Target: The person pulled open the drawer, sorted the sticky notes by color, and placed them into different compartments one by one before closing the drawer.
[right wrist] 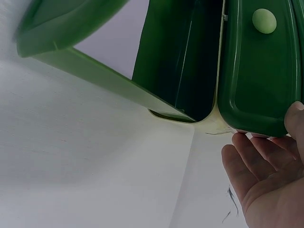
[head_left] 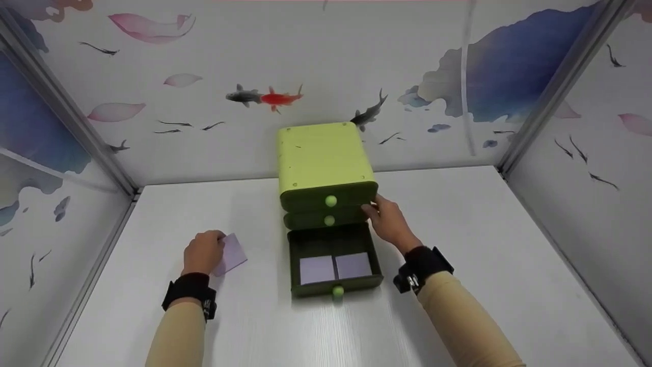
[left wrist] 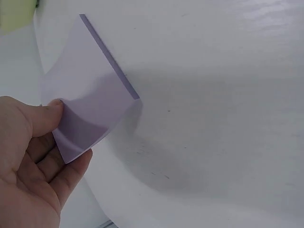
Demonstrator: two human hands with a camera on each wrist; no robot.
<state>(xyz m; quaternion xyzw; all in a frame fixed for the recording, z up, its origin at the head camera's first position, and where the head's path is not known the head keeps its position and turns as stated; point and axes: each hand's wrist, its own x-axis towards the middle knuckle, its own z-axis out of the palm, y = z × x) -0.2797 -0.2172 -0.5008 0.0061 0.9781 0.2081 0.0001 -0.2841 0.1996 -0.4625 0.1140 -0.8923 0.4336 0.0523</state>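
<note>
My left hand [head_left: 204, 252] pinches a pad of purple sticky notes [head_left: 233, 255] between thumb and fingers, left of the cabinet. In the left wrist view the pad [left wrist: 90, 90] tilts above the tabletop. A green drawer cabinet [head_left: 326, 158] stands at the back. Its bottom drawer [head_left: 336, 291] is pulled out, with two purple pads [head_left: 317, 270] side by side inside, a thin divider between them. At the cabinet's right side, my right hand [head_left: 389, 221] grips the edge, thumb at the front, fingers along the side. The right wrist view shows those fingertips against the middle drawer [right wrist: 261, 71].
The white table [head_left: 254, 326] reaches back to a wall [head_left: 204, 148] printed with fish and petals. Side walls with metal corner posts [head_left: 565, 76] enclose it left and right. Two upper drawers with round knobs [head_left: 330, 201] are closed.
</note>
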